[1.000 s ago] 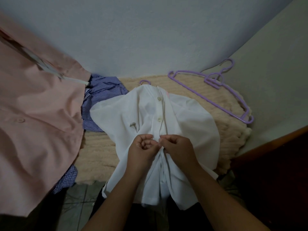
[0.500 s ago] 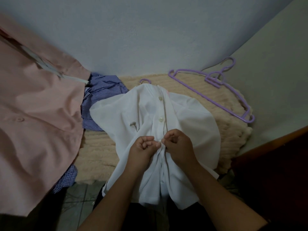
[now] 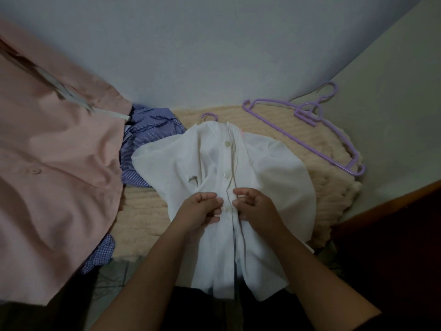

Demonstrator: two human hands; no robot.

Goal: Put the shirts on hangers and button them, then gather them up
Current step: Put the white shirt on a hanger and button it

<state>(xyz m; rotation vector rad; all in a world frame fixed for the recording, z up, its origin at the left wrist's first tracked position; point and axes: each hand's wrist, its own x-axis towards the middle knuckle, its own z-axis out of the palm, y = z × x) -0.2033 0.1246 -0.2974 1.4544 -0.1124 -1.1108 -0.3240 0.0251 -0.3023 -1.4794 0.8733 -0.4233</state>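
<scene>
Both hands [image 3: 229,206] parted slightly, third button [image 3: 226,208] now showing; fingers [image 3: 218,200] pinch shirt [image 3: 274,177] placket at 6 o'clock—keep edges aligned, taut.

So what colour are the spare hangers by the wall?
Light purple hangers, clearest in the head view.

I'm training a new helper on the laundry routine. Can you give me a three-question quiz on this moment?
1. True or false: the white shirt is on a hanger.
2. How many buttons show along its front? A) one B) three C) six
3. What lies to the right of the shirt on the blanket?

Key:
1. True; a purple hook shows at the collar.
2. B
3. Spare purple hangers.
</scene>
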